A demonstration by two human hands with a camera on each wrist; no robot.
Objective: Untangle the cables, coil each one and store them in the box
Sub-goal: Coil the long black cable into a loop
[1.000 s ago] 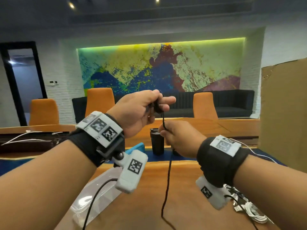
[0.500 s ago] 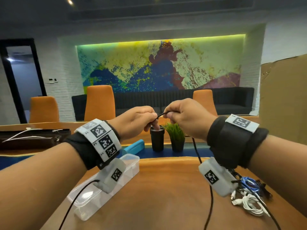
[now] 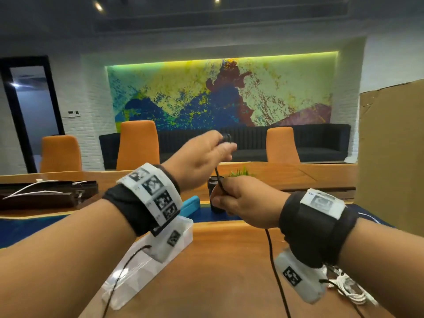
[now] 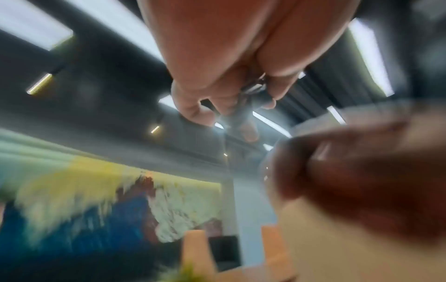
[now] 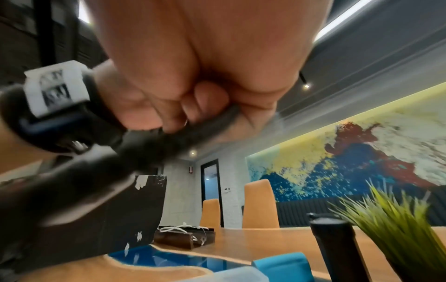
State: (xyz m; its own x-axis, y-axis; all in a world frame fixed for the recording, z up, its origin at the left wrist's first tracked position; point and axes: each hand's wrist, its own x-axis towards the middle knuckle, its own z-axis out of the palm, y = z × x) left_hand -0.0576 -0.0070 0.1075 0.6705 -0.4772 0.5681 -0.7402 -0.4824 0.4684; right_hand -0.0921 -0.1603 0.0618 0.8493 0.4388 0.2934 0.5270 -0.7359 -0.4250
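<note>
A thin black cable (image 3: pixel 275 269) runs from my two hands down over the wooden table (image 3: pixel 224 283). My left hand (image 3: pixel 206 157) is raised and pinches a small coil of that cable (image 3: pixel 226 139) between thumb and fingers; in the left wrist view the coil (image 4: pixel 253 89) shows between the fingertips. Just below it, my right hand (image 3: pixel 238 200) grips the same cable (image 5: pixel 217 122) in a curled fist. A clear plastic box (image 3: pixel 146 265) lies on the table under my left wrist. A pile of white and dark cables (image 3: pixel 348 288) lies at the right, partly hidden by my right wrist.
A black tumbler (image 3: pixel 214 193) and a small green plant (image 3: pixel 241 173) stand behind my hands, a blue case (image 3: pixel 190 204) beside them. A tall cardboard sheet (image 3: pixel 390 157) stands at the right. A dark tray with white cables (image 3: pixel 46 193) sits far left. Orange chairs line the far side.
My left hand has risen and moved forward with the coil. My right hand has dropped below it, sliding down the black cable.
</note>
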